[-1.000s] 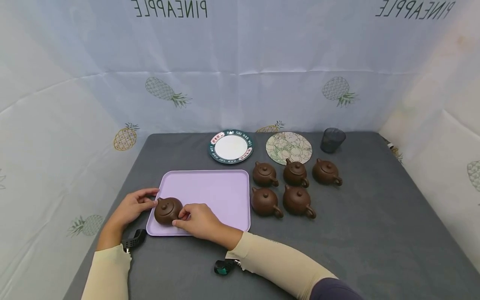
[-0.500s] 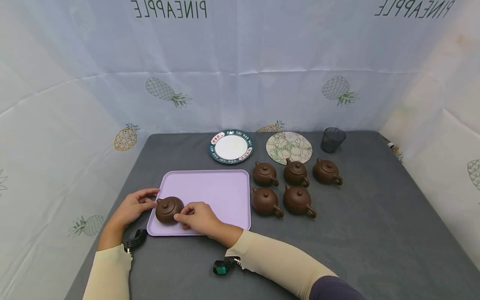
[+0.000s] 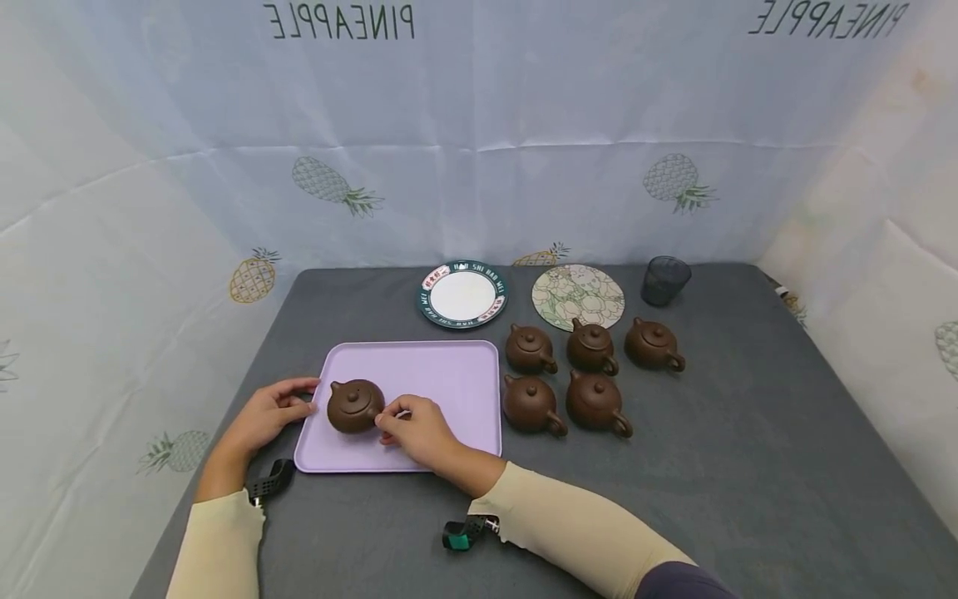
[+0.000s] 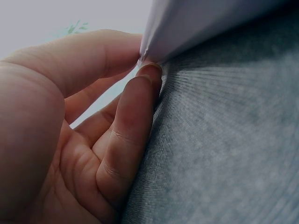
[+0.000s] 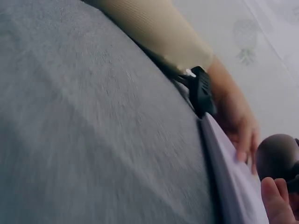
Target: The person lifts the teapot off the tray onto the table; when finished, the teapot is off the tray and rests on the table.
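My right hand (image 3: 419, 428) pinches a small brown teapot (image 3: 355, 405) by its handle side, with its spout pointing left. That teapot is over the left part of the lilac tray (image 3: 441, 383). My left hand (image 3: 269, 418) is at the tray's left edge. In the left wrist view, the thumb and fingertips of the left hand (image 4: 93, 121) meet at the tray's edge (image 4: 187, 23) and pinch it. The right wrist view catches the dark teapot (image 5: 276, 156) at its right border, beside the fingers (image 5: 275, 198) of the right hand.
Several more brown teapots (image 3: 529, 403) stand in two rows right of the tray. Behind are a green-rimmed plate (image 3: 461, 295), a round patterned mat (image 3: 577, 295) and a dark glass cup (image 3: 664, 280). A grey cloth (image 3: 711, 466) covers the table; a pineapple-print curtain (image 3: 479, 200) hangs behind.
My right hand has moved the teapot rightward and slightly away from me, off the left hand's fingertips. The left hand has stayed at the tray's edge.
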Action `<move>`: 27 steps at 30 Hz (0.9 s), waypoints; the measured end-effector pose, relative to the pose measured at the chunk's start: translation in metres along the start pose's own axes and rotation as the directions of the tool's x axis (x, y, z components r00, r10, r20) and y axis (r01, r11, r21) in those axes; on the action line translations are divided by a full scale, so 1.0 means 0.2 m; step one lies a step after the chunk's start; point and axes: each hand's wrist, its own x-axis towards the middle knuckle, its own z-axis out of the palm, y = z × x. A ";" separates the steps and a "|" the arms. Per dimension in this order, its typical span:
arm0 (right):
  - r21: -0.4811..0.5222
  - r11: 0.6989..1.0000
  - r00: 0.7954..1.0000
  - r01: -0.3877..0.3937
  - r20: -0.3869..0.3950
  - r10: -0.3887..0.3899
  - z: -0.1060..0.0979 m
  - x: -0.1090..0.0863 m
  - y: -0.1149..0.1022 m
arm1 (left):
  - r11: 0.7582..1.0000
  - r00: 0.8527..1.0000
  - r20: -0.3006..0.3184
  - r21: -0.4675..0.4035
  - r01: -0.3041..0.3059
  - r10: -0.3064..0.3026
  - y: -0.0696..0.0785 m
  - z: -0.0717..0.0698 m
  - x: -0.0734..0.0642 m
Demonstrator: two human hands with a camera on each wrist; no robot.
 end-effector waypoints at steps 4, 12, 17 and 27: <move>-0.058 0.994 0.995 0.090 -0.042 -0.093 -0.15 -0.05 -0.01 | 1.000 1.000 0.007 -0.014 0.019 -0.019 -0.01 0.01 0.01; 0.052 0.996 0.996 0.074 -0.056 -0.071 -0.40 -0.20 -0.16 | 0.999 0.999 0.003 0.016 0.050 -0.050 0.06 0.00 0.00; 0.018 0.995 0.992 0.098 -0.085 -0.096 -0.54 -0.25 -0.15 | 0.999 0.999 -0.003 0.000 0.045 -0.045 0.01 0.00 0.00; -0.033 0.992 0.972 0.124 -0.196 -0.128 -0.80 -0.36 -0.21 | 1.000 1.000 -0.010 -0.012 0.020 -0.020 -0.01 0.01 0.00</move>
